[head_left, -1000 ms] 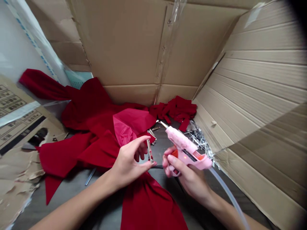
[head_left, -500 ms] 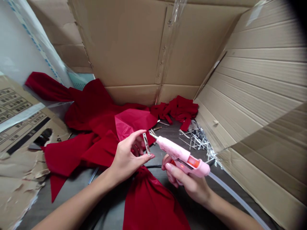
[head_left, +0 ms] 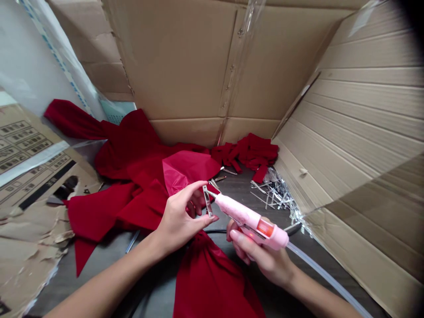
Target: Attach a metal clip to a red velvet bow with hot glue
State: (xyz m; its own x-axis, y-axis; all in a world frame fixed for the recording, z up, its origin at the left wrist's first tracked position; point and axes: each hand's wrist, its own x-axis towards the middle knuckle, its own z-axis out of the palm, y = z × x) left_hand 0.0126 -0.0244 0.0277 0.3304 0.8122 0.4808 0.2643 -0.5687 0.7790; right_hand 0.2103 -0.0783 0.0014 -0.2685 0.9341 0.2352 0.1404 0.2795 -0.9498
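Observation:
Between thumb and forefinger, my left hand (head_left: 182, 214) pinches a small metal hair clip (head_left: 208, 204) by its two ends, held upright. My right hand (head_left: 256, 247) is wrapped round the handle of a pink hot glue gun (head_left: 240, 211), whose orange light glows. The gun's nozzle points left and meets, or nearly meets, the upper part of the clip. A long clear glue stick (head_left: 326, 274) runs out of its back. Below my hands lies a gathered red fabric bow (head_left: 212, 280), its upper part near my left thumb.
Red cloth pieces (head_left: 129, 150) spread over the left of the dark table. At the back are a pile of cut red strips (head_left: 256, 152) and several loose clips (head_left: 228, 171). Silver scraps (head_left: 281, 194) lie by the right cardboard wall (head_left: 351, 132). A torn carton (head_left: 33, 176) stands left.
The glue gun's nozzle has come in against or close to the top of the clip, where before there was a gap. The view has shifted slightly.

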